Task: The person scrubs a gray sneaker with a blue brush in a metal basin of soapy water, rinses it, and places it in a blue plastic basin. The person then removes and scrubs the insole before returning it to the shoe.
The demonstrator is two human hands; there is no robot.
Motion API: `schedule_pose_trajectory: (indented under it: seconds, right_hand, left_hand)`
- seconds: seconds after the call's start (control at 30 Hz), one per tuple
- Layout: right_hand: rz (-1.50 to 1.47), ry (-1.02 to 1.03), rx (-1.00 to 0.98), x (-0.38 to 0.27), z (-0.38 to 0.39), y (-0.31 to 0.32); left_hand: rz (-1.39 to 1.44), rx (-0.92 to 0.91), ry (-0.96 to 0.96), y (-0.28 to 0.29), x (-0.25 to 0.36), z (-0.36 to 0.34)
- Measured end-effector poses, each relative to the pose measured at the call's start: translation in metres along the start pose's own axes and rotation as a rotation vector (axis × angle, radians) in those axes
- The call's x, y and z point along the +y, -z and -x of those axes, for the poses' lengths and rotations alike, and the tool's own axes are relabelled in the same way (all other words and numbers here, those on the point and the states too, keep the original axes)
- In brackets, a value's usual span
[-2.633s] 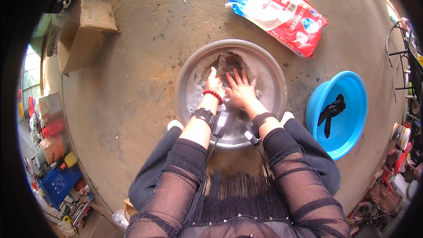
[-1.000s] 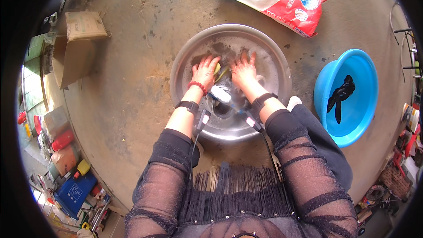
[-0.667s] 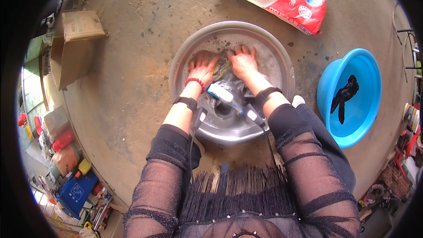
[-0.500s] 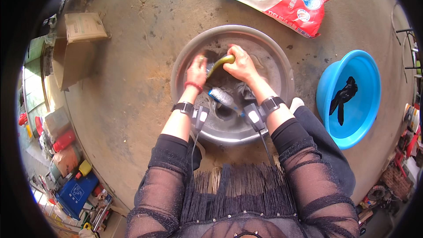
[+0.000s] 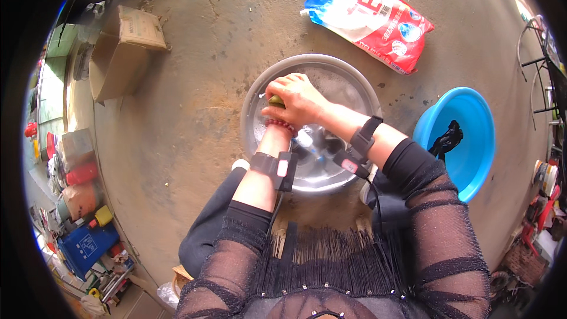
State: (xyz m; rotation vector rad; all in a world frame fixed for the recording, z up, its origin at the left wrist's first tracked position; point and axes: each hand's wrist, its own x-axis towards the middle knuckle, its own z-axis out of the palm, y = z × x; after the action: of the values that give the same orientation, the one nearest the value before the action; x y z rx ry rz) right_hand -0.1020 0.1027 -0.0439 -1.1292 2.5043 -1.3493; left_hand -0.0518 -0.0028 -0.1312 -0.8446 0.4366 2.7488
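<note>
Over the left side of a grey metal basin of soapy water, my two hands overlap. My right hand is closed round an olive-green, curved thing, mostly covered by the fingers. Below it is my left hand, its fingers hidden under the right. A red bead bracelet circles the left wrist. Next to that wrist, a scrub brush with white bristles lies in the basin, partly blocked from sight. Greyish cloth or another wet item beside it is hard to make out.
A blue plastic basin with a black item inside stands at right. Beyond the metal basin lies a red, white and blue detergent bag. An open cardboard box is at far left. Clutter lines both sides.
My right hand has moved left with the olive-green thing, across my left hand, which was apart from it before. My view has shifted, and my left knee now shows beside the basin.
</note>
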Motion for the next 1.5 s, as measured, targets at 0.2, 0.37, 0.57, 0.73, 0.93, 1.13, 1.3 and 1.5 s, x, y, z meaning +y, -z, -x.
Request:
schedule_pose_trajectory:
  seconds: [0.2,0.37,0.57,0.73,0.93,1.13,1.3,1.5]
  right_hand:
    - [-0.353,-0.104,0.192,0.006,0.012,0.022]
    - [-0.48,-0.294,0.451,0.014,0.028,-0.001]
    - [-0.675,-0.487,0.536,0.033,0.039,-0.037]
    - [-0.823,-0.61,0.515,0.052,0.044,-0.044]
    - [-0.709,-0.436,0.543,0.084,0.051,-0.038]
    - [0.299,-0.414,-0.138,0.116,0.093,-0.035]
    - [0.636,-0.399,-0.248,0.139,0.097,-0.063]
    - [0.678,-0.501,-0.464,0.152,0.075,-0.084]
  left_hand:
    - [-0.109,0.104,-0.018,-0.03,-0.034,-0.009]
    - [-0.329,0.172,-0.081,-0.007,-0.039,-0.018]
    - [-0.07,0.078,-0.066,0.004,-0.047,-0.015]
    - [-0.311,0.289,-0.106,-0.012,-0.051,-0.01]
    - [-0.545,0.398,-0.055,-0.003,-0.022,-0.037]
    - [-0.722,0.384,-0.238,0.032,0.009,-0.07]
    - [-1.113,0.336,-0.278,0.049,0.003,-0.084]
    - [-1.978,0.318,0.01,0.053,-0.003,-0.094]
